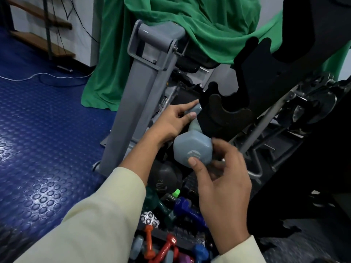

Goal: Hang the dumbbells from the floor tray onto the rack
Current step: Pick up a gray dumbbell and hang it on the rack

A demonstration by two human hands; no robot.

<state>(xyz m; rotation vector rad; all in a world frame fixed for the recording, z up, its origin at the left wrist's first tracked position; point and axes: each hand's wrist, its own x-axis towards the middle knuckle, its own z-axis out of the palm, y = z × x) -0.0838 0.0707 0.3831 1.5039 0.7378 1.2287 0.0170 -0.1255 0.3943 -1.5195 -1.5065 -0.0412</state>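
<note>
**Two hands on one grey dumbbell at the rack**

Two hands hold a single grey dumbbell (pixel 191 147) up against the black rack (pixel 266 76). The left hand (pixel 171 122) curls round the far head, fingers over the top and thumb underneath, right beside a curved rack cradle (pixel 230 112). The right hand (pixel 218 177) grips the near head, its thumb pressed flat on the end face and the other fingers wrapped behind (they are blurred). The dumbbell lies tilted, near head lower and closer to the camera, far head higher and touching or almost touching the rack's edge; which one cannot be told. Both cream sleeves (pixel 98 221) reach in from below.

Under the hands sits the floor tray (pixel 150 219), studded and dark, with more dumbbells heaped in it: a big dark grey one (pixel 163 179), a teal one (pixel 152 202), a dark blue one (pixel 188 211), orange-red ones (pixel 163 245) and a brighter blue one (pixel 199 251). A bottle with a green cap (pixel 176 193) lies among them.

Left of the rack stands a grey metal frame (pixel 144 86), partly draped by a green cloth (pixel 190 27). The floor (pixel 41 130) is blue and studded, with a white cable (pixel 38 75) running across it.
</note>
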